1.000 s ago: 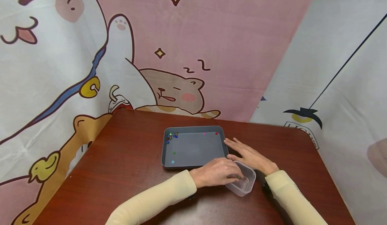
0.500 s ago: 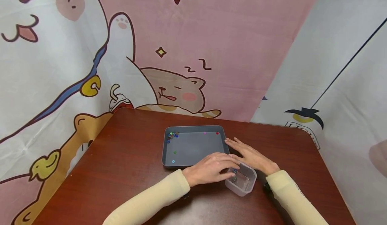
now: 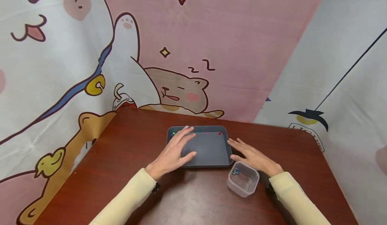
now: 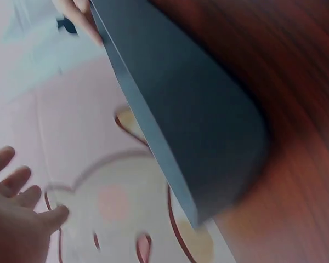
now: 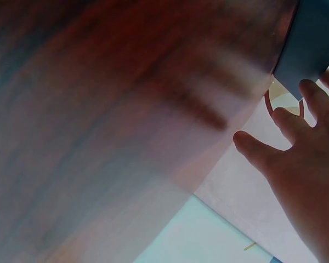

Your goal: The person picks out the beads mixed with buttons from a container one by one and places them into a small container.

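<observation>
My left hand [image 3: 172, 156] hovers over the left part of the grey tray [image 3: 211, 151], fingers spread and holding nothing. It hides much of that side. Small coloured beads [image 3: 173, 134] show at the far left corner; a pink bead [image 3: 207, 133] and a red bead [image 3: 219, 133] lie along the far side. My right hand [image 3: 255, 156] stays at the tray's right edge, fingers extended; whether the fingertips touch the rim I cannot tell. Just in front of it stands a clear plastic box [image 3: 243, 189] with a few blue and green beads [image 3: 235, 172] in one corner.
Everything stands on a reddish-brown wooden table [image 3: 199, 198]. Printed cloth [image 3: 242, 50] with cartoon animals hangs behind the table and along its sides.
My left hand has left the plastic box, opened, and moved left to above the tray. Blue and green beads now show in the box. The right hand stays by the tray's edge.
</observation>
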Motion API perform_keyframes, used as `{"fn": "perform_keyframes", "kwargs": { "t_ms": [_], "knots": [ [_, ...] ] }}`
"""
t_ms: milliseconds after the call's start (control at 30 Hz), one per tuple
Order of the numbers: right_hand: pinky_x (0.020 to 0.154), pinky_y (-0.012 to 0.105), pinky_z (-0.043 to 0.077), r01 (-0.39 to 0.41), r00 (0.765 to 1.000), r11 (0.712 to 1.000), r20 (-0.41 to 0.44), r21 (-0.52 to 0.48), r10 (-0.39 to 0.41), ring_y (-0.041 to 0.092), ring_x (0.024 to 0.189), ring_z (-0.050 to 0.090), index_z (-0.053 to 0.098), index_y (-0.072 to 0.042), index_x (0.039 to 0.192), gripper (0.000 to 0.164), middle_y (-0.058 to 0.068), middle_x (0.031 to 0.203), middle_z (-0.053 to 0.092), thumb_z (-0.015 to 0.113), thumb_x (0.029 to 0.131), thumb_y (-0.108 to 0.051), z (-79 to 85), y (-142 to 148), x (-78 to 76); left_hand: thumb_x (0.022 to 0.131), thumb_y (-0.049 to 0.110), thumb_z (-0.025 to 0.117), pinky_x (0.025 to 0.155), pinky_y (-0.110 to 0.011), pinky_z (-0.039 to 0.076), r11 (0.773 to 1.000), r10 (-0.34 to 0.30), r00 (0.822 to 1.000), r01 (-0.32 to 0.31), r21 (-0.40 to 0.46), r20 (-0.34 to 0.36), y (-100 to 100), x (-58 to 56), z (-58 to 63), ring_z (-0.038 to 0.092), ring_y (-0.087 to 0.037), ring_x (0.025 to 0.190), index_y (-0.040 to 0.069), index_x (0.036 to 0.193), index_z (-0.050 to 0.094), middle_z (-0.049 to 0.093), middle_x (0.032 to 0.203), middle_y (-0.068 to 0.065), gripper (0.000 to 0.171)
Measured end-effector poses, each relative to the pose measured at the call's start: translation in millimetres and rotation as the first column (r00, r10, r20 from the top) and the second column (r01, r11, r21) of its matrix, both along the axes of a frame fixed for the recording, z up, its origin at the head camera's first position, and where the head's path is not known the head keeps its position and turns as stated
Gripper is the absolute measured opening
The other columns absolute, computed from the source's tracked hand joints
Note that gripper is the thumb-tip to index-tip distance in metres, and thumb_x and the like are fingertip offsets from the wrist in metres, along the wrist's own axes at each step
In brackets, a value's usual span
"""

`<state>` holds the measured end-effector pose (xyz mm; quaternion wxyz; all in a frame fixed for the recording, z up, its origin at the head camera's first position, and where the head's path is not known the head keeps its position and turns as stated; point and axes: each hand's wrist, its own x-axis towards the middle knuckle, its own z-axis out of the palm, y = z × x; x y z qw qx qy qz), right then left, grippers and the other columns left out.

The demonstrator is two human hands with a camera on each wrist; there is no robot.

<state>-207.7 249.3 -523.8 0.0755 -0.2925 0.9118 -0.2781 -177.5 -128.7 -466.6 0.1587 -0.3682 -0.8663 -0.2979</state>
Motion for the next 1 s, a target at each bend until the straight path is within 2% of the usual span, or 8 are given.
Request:
{"fn": "perform_keyframes", "kwargs": {
  "t_ms": [67,167,333,467,600,767,1000],
  "knots": [
    [0.116,0.071,0.024,-0.001,1.0,1.0,0.001,0.001,0.001,0.04,0.156,0.02,0.037,-0.019,0.162,0.071,-0.001,0.167,0.034,0.06,0.103,-0.05,-0.5,1,0.4,0.096,0.038,0.074,0.123,-0.056,0.024,0.997,0.072,0.995,-0.071,-0.031,0.061,-15,0.0,-1.5,0.023,-0.031,0.156,0.003,0.153,0.046,0.029,0.168,-0.008,0.072],
    [0.116,0.071,0.024,-0.001,1.0,1.0,0.004,0.002,0.001,0.04,0.156,0.02,0.037,-0.018,0.162,0.071,-0.001,0.167,0.034,0.059,0.103,-0.05,0.0,1,1.1,0.096,0.049,0.071,0.124,-0.058,0.018,0.983,0.169,0.973,-0.155,-0.096,0.156,-34,0.5,-5.2,0.015,-0.032,0.158,0.003,0.158,0.037,0.019,0.172,-0.008,0.084],
    [0.116,0.071,0.024,0.005,1.0,1.0,0.01,-0.003,-0.005,0.04,0.156,0.02,0.037,-0.017,0.162,0.071,-0.001,0.167,0.034,0.06,0.103,-0.049,3.1,0,2.1,0.095,0.058,0.067,0.124,-0.061,0.014,0.957,0.266,0.931,-0.223,-0.187,0.25,-55,0.4,-14.3,0.01,-0.033,0.159,0.002,0.162,0.028,0.009,0.174,-0.008,0.096],
    [0.116,0.072,0.024,0.003,1.0,1.0,0.005,0.002,-0.003,0.041,0.156,0.02,0.037,-0.018,0.162,0.07,0.0,0.167,0.034,0.06,0.103,-0.048,3.2,0,1.6,0.094,0.064,0.065,0.123,-0.063,0.014,0.936,0.306,0.908,-0.231,-0.267,0.286,-67,2.3,-22.7,0.008,-0.033,0.159,0.0,0.163,0.024,0.008,0.173,-0.013,0.103],
    [0.116,0.073,0.023,0.006,1.0,1.0,0.009,0.015,-0.006,0.041,0.155,0.019,0.037,-0.019,0.162,0.071,0.002,0.167,0.033,0.06,0.103,-0.05,3.9,2,1.3,0.091,0.071,0.062,0.123,-0.064,0.014,0.916,0.321,0.889,-0.203,-0.347,0.328,-73,4.1,-30.3,0.008,-0.036,0.159,-0.001,0.163,0.022,0.008,0.172,-0.016,0.109],
    [0.116,0.071,0.024,0.023,1.0,0.999,-0.002,0.038,-0.023,0.04,0.156,0.02,0.038,-0.02,0.162,0.072,0.002,0.168,0.032,0.059,0.102,-0.054,13.1,5,0.6,0.089,0.075,0.06,0.123,-0.065,0.014,0.914,0.315,0.871,-0.171,-0.368,0.377,-76,3.6,-37.4,0.009,-0.038,0.158,-0.001,0.163,0.021,0.009,0.172,-0.016,0.113],
    [0.117,0.067,0.027,0.029,0.995,0.997,-0.094,0.068,-0.022,0.036,0.155,0.024,0.043,-0.016,0.16,0.069,0.004,0.166,0.035,0.061,0.102,-0.051,43.5,2,-6.1,0.091,0.073,0.061,0.122,-0.066,0.013,0.915,0.308,0.869,-0.158,-0.372,0.388,-80,3.6,-42.9,0.009,-0.037,0.158,-0.001,0.163,0.022,0.011,0.172,-0.016,0.11]
  ]
}}
